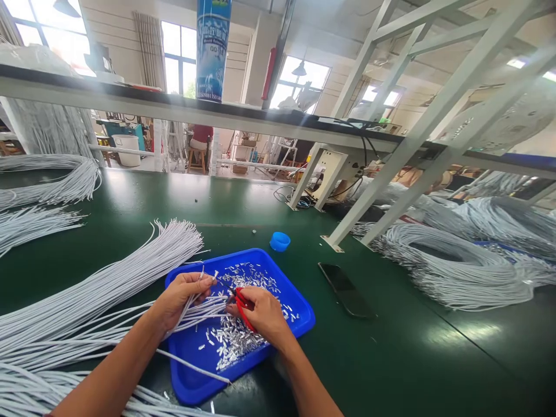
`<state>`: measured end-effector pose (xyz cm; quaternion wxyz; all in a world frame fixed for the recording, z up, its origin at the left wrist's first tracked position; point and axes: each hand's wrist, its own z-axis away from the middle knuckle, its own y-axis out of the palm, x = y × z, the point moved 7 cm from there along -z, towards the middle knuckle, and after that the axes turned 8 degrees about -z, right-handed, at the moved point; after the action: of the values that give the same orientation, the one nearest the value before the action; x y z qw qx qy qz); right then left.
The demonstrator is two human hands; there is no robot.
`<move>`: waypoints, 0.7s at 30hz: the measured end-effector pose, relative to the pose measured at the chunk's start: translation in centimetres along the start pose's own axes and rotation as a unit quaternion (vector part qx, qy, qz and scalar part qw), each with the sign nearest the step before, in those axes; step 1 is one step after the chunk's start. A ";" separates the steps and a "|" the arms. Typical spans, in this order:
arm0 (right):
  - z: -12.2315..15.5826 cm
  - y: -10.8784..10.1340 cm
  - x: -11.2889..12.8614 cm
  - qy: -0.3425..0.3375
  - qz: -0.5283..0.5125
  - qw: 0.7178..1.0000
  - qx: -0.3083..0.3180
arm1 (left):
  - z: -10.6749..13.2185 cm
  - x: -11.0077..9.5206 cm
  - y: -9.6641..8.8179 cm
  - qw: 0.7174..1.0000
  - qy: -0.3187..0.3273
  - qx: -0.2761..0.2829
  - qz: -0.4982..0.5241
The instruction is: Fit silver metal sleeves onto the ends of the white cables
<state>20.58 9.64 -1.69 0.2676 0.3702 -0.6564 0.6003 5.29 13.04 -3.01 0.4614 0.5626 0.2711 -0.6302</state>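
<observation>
My left hand (189, 292) is closed on thin white cables (204, 310), pinching one cable end between thumb and fingers. In my right hand (260, 313) are small red-handled cutters (243, 310), their dark tips pointing at the pinched end. Both hands are above a blue tray (182, 379). Many small shiny silver pieces (234, 341) lie scattered and heaped in the tray. One loose cable (195, 366) crosses the tray's near left part. The fingers of my right hand partly hide the cutters' handles.
A large white cable bundle (108, 284) lies left of the tray. A blue cap (280, 241) and a dark phone (345, 289) are beyond and right of it. Coiled cables (469, 266) lie at right, near metal frame legs (369, 191). A spray can (212, 52) stands on the shelf.
</observation>
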 end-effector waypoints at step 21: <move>0.6 3.0 -0.6 0.077 -0.439 0.891 -0.087 | 0.8 -2.2 1.1 0.918 0.204 -0.021 -0.339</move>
<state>18.50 9.15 -4.00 0.5848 0.5488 -0.4539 0.3884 5.77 12.44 -0.49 0.1667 0.5435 0.5469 -0.6146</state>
